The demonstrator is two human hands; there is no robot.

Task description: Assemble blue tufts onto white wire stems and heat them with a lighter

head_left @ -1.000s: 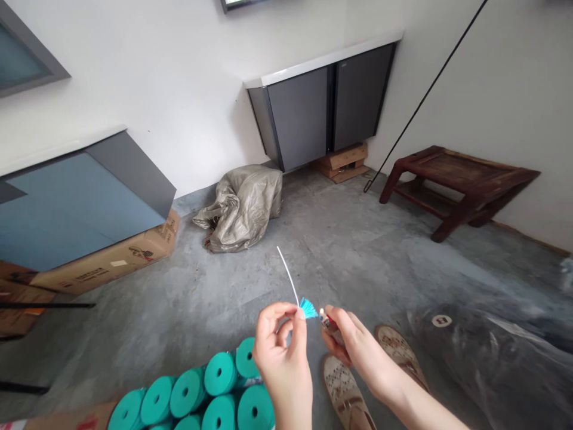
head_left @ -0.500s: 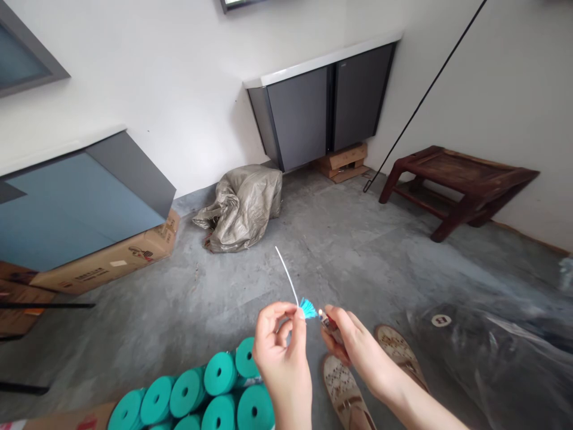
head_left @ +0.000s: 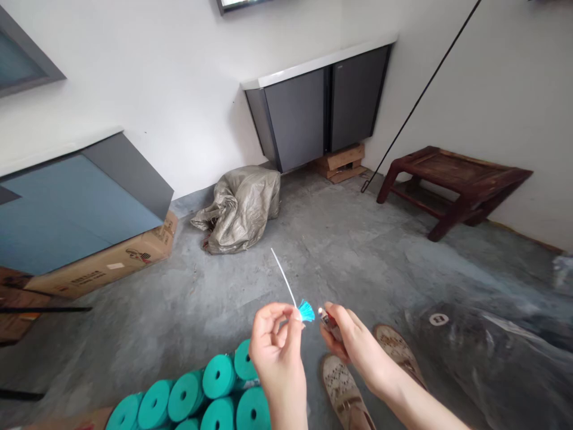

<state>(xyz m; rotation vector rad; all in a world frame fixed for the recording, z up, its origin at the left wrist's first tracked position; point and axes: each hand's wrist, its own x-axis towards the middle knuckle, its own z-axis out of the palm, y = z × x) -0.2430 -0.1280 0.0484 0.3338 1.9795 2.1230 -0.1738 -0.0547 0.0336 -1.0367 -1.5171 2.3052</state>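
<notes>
Above the gray concrete floor [head_left: 358, 251], the left hand [head_left: 275, 352] pinches a teal tassel [head_left: 307, 310] with its white strand, as before; the right hand [head_left: 349, 343] grips a lighter [head_left: 326, 321], now slightly farther from the tassel. Teal spools [head_left: 215, 394] lie below.

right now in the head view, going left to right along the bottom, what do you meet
teal rolls → left hand → teal tassel → lighter → right hand → plastic sheet
</notes>
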